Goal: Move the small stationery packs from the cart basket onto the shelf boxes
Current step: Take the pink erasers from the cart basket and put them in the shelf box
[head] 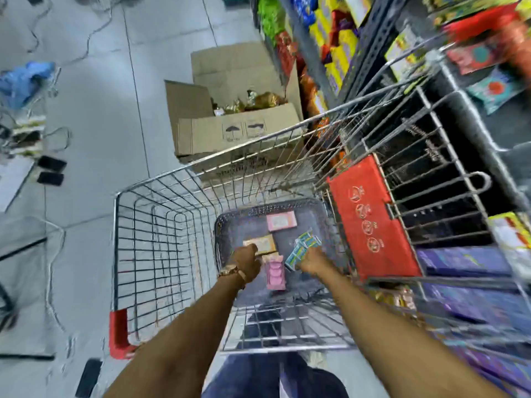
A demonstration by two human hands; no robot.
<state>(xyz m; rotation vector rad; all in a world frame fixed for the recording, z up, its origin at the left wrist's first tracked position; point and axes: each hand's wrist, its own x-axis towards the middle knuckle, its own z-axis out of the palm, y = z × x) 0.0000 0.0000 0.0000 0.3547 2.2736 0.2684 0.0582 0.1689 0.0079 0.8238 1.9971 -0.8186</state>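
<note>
right fingers [309, 255] are closed round a fan of small blue-green packs [303, 249], bunched together so several come up in one go. left fingers [253, 252] curl down onto a tan pack [260, 245]; the blur stops me telling whether they've actually gripped it. between the two hands, a pink pack [275, 275] lies flat, and another pink pack [281, 221] sits apart at the far end. all of it rests in a grey tray [230, 225] on the floor of the wire cart [161, 225], which keeps these little things from slipping through the bars. both arms reach deep, the left hand [246, 264] wearing a watch. the shelf boxes [465, 261], purple ones, wait close on the right beyond the red flap [370, 222], so the carry looks short. a cardboard carton [235, 130] stands ahead on the floor.
</note>
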